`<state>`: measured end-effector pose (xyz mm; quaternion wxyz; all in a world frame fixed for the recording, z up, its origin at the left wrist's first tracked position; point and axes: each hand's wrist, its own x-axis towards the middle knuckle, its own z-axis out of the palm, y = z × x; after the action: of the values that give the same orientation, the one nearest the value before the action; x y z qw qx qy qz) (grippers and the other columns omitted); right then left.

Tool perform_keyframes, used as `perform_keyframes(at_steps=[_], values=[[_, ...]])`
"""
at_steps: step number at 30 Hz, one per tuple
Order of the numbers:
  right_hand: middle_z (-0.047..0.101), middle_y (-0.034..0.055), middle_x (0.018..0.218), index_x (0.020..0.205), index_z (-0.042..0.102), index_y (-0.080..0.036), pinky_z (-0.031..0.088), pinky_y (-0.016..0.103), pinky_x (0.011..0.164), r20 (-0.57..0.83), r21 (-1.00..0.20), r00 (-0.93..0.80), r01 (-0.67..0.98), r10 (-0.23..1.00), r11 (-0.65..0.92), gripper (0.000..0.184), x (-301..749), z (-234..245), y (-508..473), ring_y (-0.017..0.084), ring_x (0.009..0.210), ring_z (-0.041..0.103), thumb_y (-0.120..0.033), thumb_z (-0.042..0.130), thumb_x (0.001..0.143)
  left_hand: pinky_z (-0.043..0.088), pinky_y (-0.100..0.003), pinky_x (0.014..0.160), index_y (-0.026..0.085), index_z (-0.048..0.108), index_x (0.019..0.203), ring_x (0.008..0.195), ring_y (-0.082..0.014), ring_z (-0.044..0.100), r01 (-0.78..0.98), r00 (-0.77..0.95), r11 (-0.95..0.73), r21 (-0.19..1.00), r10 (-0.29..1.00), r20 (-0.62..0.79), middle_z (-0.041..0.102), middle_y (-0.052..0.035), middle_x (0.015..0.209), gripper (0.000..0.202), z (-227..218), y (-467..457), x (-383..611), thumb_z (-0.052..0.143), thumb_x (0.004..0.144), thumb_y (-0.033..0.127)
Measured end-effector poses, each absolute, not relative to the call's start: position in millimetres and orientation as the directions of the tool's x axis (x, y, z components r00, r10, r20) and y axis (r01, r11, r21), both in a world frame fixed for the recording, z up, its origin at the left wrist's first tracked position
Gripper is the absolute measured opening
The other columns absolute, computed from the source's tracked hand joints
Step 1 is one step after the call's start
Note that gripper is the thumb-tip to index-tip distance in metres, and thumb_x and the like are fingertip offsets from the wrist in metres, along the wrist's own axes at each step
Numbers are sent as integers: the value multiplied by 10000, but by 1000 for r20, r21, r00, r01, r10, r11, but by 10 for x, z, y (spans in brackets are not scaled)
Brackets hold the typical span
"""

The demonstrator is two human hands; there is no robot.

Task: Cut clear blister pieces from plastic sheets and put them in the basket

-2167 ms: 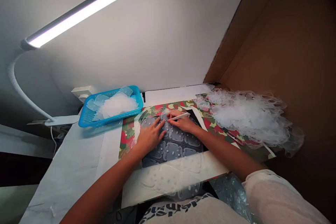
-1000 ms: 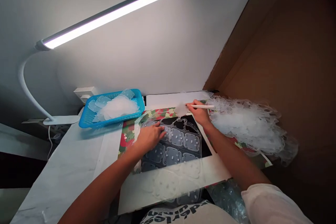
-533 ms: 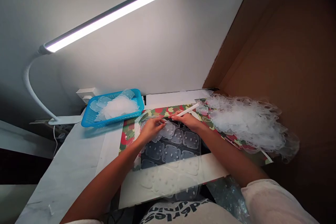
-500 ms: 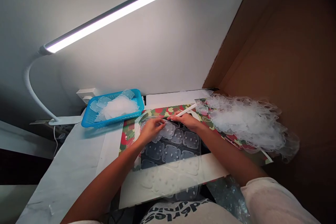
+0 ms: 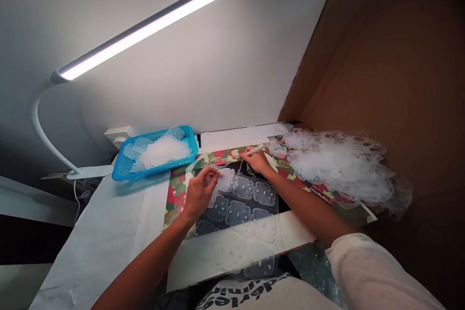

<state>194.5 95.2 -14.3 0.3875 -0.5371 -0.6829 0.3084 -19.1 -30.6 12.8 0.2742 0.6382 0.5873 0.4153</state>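
My left hand (image 5: 200, 190) pinches a frosted, translucent plastic piece (image 5: 226, 179) between thumb and fingers. It is over the upper left part of a clear sheet (image 5: 238, 213) moulded with rounded-square shapes. At the sheet's far edge, my right hand (image 5: 255, 160) is closed around a slim white pen-like tool (image 5: 255, 149), whose tip is too small to make out. Thin clear strips lie near the right fingers. Under the sheet are a camouflage-patterned board (image 5: 177, 186) and, nearer my body, a pale strip (image 5: 185, 264).
A blue basket (image 5: 121, 173) of frosted pieces stands at the back left. Tangled clear plastic offcuts (image 5: 337, 167) are heaped at the right, beside a cardboard wall (image 5: 381, 68). A lit lamp (image 5: 148, 29) hangs above. A dark pen-like tool (image 5: 317, 192) lies before the heap.
My left hand has drawn back towards me and left with the frosted piece, apart from my right hand. The white tool has tilted and shifted slightly away from the sheet.
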Motion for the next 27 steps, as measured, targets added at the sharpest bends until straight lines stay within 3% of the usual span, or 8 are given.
perform_keyframes(at_steps=[3,5,8,10,17,23,27], values=[[645,14,751,587,457,-208,399,276,704,215,-879,-147,402,966,256,247,2048,-110,869,168,747,562,-332,601,745,390,-220,530,220,582,925,619,-144,589,203,-31,-60,977,997,68,733,-34,897,273,177,-452,-283,600,857,484],[668,29,872,618,484,-202,418,292,756,217,-934,-186,246,958,259,263,2099,-19,691,173,819,583,-367,621,771,417,-216,509,217,572,942,600,-141,597,4,13,38,999,999,-38,734,-44,912,323,200,-525,-311,654,814,503],[682,60,1013,654,515,-194,439,325,806,151,-988,-392,-22,908,155,280,2129,186,303,201,945,601,-387,644,810,433,-201,484,203,578,929,549,-114,584,-144,39,111,983,994,-106,733,-49,905,351,212,-584,-291,713,773,487],[678,78,1107,666,509,-187,447,346,839,117,-992,-521,-95,845,78,284,2111,303,38,221,1018,605,-369,661,822,424,-184,468,197,581,920,519,-95,568,-191,56,126,973,992,-117,730,-41,870,345,205,-597,-257,729,767,469],[717,51,977,719,554,-185,409,266,633,139,-987,-430,16,892,162,252,1979,312,-372,146,756,587,-364,660,859,390,-159,424,197,563,913,481,-93,558,-257,125,194,947,978,-167,669,10,680,333,202,-618,-188,735,772,445],[713,57,987,723,584,-185,443,277,662,153,-988,-396,-46,905,147,246,1976,277,-338,172,835,621,-373,659,864,437,-188,463,196,594,984,554,-123,614,-194,145,178,965,978,-151,695,-17,782,348,263,-650,-226,755,759,408],[715,53,984,725,586,-190,455,284,700,190,-982,-388,-92,902,168,225,1993,252,-314,169,840,626,-347,666,864,475,-201,569,186,659,1000,702,-138,647,-23,133,17,1000,991,-14,713,-43,888,274,270,-671,-254,747,783,328]])
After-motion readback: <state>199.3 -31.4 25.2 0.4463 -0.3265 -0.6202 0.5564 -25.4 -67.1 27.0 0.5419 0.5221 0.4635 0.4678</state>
